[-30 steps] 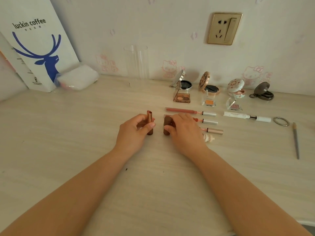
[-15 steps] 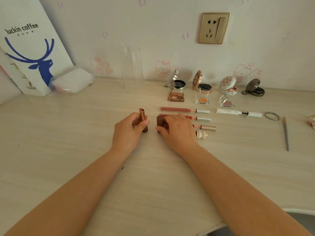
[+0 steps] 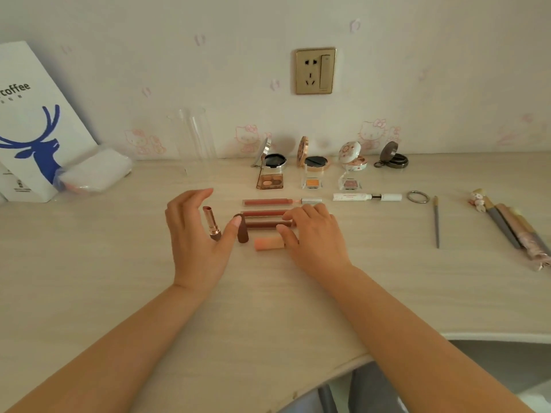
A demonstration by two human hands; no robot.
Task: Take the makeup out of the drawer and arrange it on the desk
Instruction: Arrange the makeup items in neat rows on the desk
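Note:
An uncapped lipstick (image 3: 212, 224) stands upright on the desk (image 3: 119, 278), its brown cap (image 3: 242, 232) upright just to its right. My left hand (image 3: 196, 236) is open around the lipstick, fingers spread, not touching it. My right hand (image 3: 316, 236) rests with fingers apart over the right ends of lip gloss tubes (image 3: 264, 217) and beside a peach tube (image 3: 268, 243) lying flat. Behind stand several open compacts (image 3: 274, 159) and eyeshadow pans (image 3: 269, 180).
A white tube (image 3: 366, 197), a metal ring (image 3: 418, 197), a thin file (image 3: 436, 222) and wrapped brushes (image 3: 512, 231) lie to the right. A clear glass (image 3: 192, 135), a white pouch (image 3: 95, 171) and a coffee bag (image 3: 32, 129) stand at the back left. The desk edge curves at lower right.
Both hands let go: the left released the lipstick, the right released the brown cap and slid right onto the lip gloss tubes. The camera view shifted right, showing brushes.

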